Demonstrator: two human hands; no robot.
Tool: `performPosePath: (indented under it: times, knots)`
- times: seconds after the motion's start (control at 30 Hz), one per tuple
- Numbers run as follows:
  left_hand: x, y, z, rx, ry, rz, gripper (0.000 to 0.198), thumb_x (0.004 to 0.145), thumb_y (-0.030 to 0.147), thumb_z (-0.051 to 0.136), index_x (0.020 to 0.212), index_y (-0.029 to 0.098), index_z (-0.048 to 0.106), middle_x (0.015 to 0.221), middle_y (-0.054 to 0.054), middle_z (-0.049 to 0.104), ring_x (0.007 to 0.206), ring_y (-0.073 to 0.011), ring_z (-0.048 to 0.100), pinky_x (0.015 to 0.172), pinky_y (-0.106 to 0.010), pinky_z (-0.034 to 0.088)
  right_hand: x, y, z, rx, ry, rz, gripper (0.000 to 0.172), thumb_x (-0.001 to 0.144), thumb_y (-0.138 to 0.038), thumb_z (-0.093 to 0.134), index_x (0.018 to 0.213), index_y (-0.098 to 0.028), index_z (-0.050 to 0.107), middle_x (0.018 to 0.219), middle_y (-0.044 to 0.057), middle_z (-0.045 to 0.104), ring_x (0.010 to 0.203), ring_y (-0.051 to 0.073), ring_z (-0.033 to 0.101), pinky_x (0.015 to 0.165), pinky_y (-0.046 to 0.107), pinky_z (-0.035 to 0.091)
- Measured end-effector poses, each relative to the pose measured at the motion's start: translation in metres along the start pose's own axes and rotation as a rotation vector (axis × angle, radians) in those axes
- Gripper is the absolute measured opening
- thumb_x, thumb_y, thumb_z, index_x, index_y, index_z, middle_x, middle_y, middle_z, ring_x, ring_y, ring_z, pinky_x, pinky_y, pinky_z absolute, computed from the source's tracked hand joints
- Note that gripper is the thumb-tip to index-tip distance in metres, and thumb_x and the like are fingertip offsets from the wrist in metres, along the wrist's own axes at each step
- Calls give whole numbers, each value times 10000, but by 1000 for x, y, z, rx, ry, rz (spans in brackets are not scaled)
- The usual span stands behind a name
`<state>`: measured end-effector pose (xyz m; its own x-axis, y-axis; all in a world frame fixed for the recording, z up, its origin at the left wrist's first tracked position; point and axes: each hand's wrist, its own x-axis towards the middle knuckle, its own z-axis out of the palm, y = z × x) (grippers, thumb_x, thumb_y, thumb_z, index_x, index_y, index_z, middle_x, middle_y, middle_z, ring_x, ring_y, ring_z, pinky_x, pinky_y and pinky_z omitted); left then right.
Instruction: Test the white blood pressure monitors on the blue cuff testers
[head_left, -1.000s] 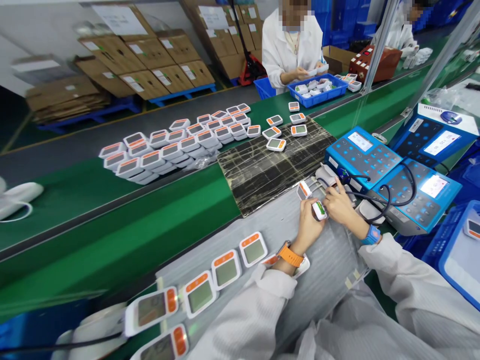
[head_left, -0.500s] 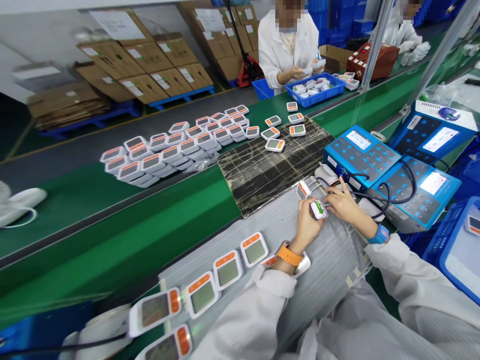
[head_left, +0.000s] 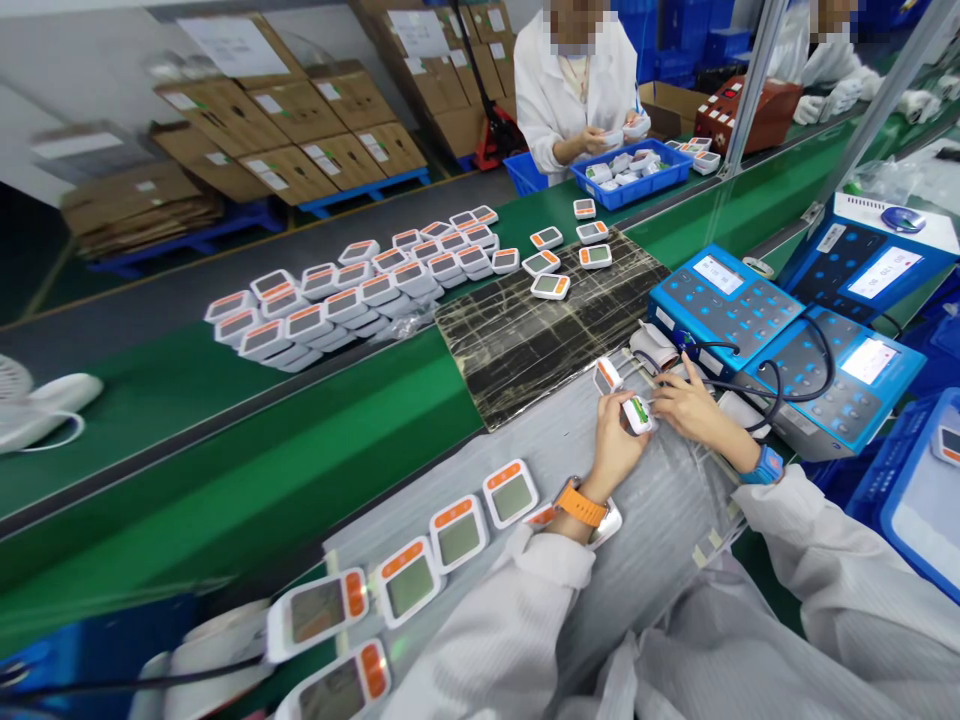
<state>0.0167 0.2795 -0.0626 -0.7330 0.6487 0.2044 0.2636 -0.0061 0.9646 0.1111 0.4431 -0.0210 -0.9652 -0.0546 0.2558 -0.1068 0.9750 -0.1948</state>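
Observation:
My left hand (head_left: 616, 445), with an orange watch strap at the wrist, grips a small white monitor (head_left: 638, 414) that looks like a blood pressure monitor, its green batteries showing. The fingertips of my right hand (head_left: 686, 402) are closed together at its right edge, with one finger raised; what they pinch is hidden. Just behind the held unit lies another white-and-orange monitor (head_left: 607, 376). A rolled cuff (head_left: 654, 343) sits beyond my right hand. Part of a further monitor (head_left: 606, 524) shows beneath my left wrist. Several monitors (head_left: 458, 531) lie in a row to the left on the grey mat (head_left: 559, 465).
Blue testers (head_left: 739, 300) with black hoses stand at the right. Stacked monitors (head_left: 360, 290) line the green bench across a gap, beside a black marbled board (head_left: 517, 340). A co-worker in a white coat handles parts over a blue tray (head_left: 637, 190). At far right is a blue bin (head_left: 889, 500).
My hands stay almost in place at the held monitor. The view has shifted slightly. At the far right, a second co-worker's gloved hands are now lower and spread apart.

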Motion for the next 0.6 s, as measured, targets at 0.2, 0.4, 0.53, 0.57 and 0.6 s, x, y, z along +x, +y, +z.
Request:
performPosePath:
  times: [0.2, 0.4, 0.53, 0.57, 0.6]
  knots:
    - [3, 0, 10, 94, 34, 83, 650, 637, 40, 742, 1235, 233, 578, 1214, -83, 546, 1158, -272, 606, 915, -455, 592, 2, -8, 2, -142, -24, 26, 237, 919, -77, 537, 869, -211, 726, 896, 47, 734, 1252, 278, 551, 1235, 689, -22]
    - [-3, 14, 8, 234, 32, 105, 694, 715, 265, 859, 1313, 222, 508, 1290, -123, 585, 1209, -319, 590, 1044, -519, 486, -4, 1, 3, -33, 32, -28, 263, 887, -89, 536, 944, -226, 754, 1039, 57, 764, 1254, 293, 577, 1221, 731, 8]
    - [-31, 19, -67, 634, 226, -9, 462, 788, 521, 785, 1056, 179, 631, 1090, -170, 640, 1178, -398, 553, 1048, -576, 401, -18, -5, -16, 59, 281, 0, 307, 930, -128, 514, 1142, -204, 723, 1225, 126, 716, 1284, 298, 572, 1161, 642, 369]
    - [-41, 19, -90, 753, 305, -84, 467, 783, 559, 773, 997, 164, 643, 1036, -188, 641, 1175, -433, 534, 1039, -613, 375, -22, -12, -21, 88, 343, 17, 312, 941, -139, 517, 1178, -206, 708, 1253, 133, 703, 1280, 294, 576, 1123, 594, 441]
    - [-52, 18, -112, 860, 359, -161, 487, 771, 585, 768, 960, 151, 649, 994, -204, 641, 1168, -463, 518, 1024, -649, 353, -24, -22, -25, 121, 391, 34, 315, 947, -147, 523, 1201, -215, 696, 1269, 133, 695, 1265, 290, 588, 1088, 555, 488]
